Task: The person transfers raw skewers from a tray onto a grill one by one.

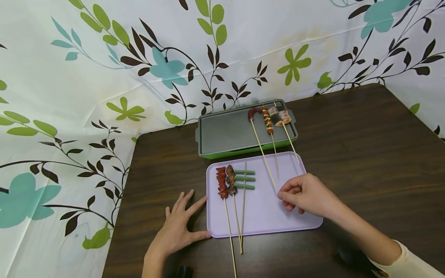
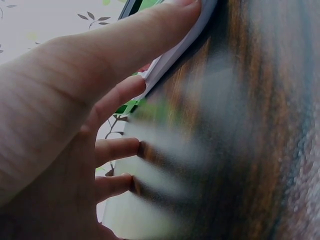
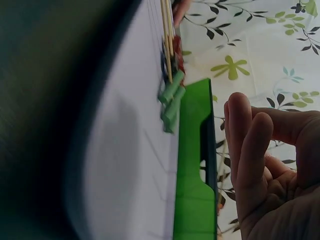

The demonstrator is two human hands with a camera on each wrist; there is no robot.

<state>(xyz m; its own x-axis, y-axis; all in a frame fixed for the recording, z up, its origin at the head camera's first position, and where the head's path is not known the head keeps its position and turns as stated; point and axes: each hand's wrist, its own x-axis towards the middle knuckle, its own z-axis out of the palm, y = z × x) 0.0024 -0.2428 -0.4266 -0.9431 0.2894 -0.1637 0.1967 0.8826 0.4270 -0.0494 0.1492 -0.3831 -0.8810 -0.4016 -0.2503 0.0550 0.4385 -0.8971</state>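
Nearest the bench's (image 1: pixel 365 154) front edge, the left hand (image 1: pixel 179 227) lies flat on the dark wood with fingers spread wide, thumb and forefinger touching the left rim of the lilac tray (image 1: pixel 264 216); it holds nothing and seems to be steadying the tray. To its right, the right hand (image 1: pixel 306 195) hovers over the tray's right half, fingers loosely curled toward the thumb and gripping nothing, its fingertips just beside the near end of a long stick.

That stick belongs to the red sausage skewer (image 1: pixel 255 114), whose food end rests on the grey grill plate (image 1: pixel 226 133) toward the bench's back edge, next to a striped skewer (image 1: pixel 267 120) and a rolled meat skewer (image 1: pixel 279 116). On the tray's left half lie a red meat skewer (image 1: pixel 221 182), a brown skewer (image 1: pixel 231 179) and a green bean skewer (image 1: pixel 244 179).

To handle the sausage skewer well, I would pinch the bare stick near its end, keep it low and level, and leave the left hand pressing the tray so nothing slides.
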